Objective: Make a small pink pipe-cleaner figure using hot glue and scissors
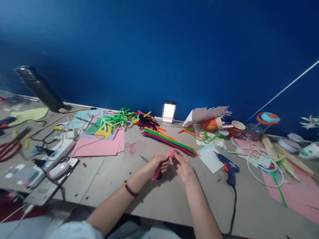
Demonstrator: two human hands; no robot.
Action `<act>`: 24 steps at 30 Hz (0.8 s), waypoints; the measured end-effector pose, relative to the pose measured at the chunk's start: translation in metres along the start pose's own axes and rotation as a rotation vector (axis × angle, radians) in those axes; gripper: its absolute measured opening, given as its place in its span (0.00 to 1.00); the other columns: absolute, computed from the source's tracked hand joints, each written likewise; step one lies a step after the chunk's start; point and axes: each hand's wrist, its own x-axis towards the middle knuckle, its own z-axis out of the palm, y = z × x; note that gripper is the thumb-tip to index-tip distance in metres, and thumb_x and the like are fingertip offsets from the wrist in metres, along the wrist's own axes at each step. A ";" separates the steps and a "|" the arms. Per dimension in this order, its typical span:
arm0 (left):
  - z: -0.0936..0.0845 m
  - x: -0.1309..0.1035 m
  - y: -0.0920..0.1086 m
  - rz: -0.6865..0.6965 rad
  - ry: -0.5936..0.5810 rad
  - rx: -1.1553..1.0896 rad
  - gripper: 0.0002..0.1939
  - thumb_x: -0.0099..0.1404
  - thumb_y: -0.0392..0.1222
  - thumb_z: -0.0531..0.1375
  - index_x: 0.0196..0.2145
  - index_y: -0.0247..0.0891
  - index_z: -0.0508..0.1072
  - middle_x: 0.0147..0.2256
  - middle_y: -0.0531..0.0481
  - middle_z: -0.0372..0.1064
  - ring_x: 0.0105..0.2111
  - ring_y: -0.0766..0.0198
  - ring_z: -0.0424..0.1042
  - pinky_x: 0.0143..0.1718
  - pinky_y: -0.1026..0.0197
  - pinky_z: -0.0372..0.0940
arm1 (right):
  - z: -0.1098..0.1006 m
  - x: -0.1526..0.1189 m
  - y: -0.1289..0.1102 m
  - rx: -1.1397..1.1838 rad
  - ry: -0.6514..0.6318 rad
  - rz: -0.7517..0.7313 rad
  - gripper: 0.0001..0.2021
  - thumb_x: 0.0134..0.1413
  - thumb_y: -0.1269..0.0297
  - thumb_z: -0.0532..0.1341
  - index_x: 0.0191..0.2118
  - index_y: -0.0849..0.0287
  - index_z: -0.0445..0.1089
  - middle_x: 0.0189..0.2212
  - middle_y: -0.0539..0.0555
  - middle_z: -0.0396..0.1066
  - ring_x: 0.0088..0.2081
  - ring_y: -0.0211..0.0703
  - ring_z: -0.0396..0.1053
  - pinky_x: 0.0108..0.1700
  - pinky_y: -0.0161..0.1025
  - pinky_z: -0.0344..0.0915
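A small pink fuzzy piece [171,153], looking like coiled pipe cleaner, is pinched between both hands above the middle of the table. My left hand [157,164] is closed, and darker pink strands [156,172] hang down out of its palm. From the other side, the fingertips of my right hand [182,167] grip the same pink piece. Under my left hand lies a tool with a metal tip [144,158], mostly hidden. Just beyond my hands rests a bundle of green, purple and red pipe cleaners [170,142].
A blue glue gun [230,168] lies right, its cord running over the front edge. Pink paper sheets [98,145], a power strip [55,156] and red-handled scissors [3,150] lie left. Bent green pipe cleaners [118,119], a lit screen [168,112] and paper cups [213,123] line the wall.
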 end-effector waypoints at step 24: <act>-0.004 -0.001 0.000 -0.154 -0.118 -0.234 0.10 0.62 0.39 0.57 0.25 0.32 0.64 0.16 0.61 0.42 0.14 0.76 0.42 0.15 0.72 0.45 | -0.001 -0.003 -0.004 -0.038 -0.073 0.009 0.10 0.40 0.61 0.69 0.33 0.56 0.74 0.32 0.50 0.73 0.28 0.36 0.66 0.33 0.36 0.62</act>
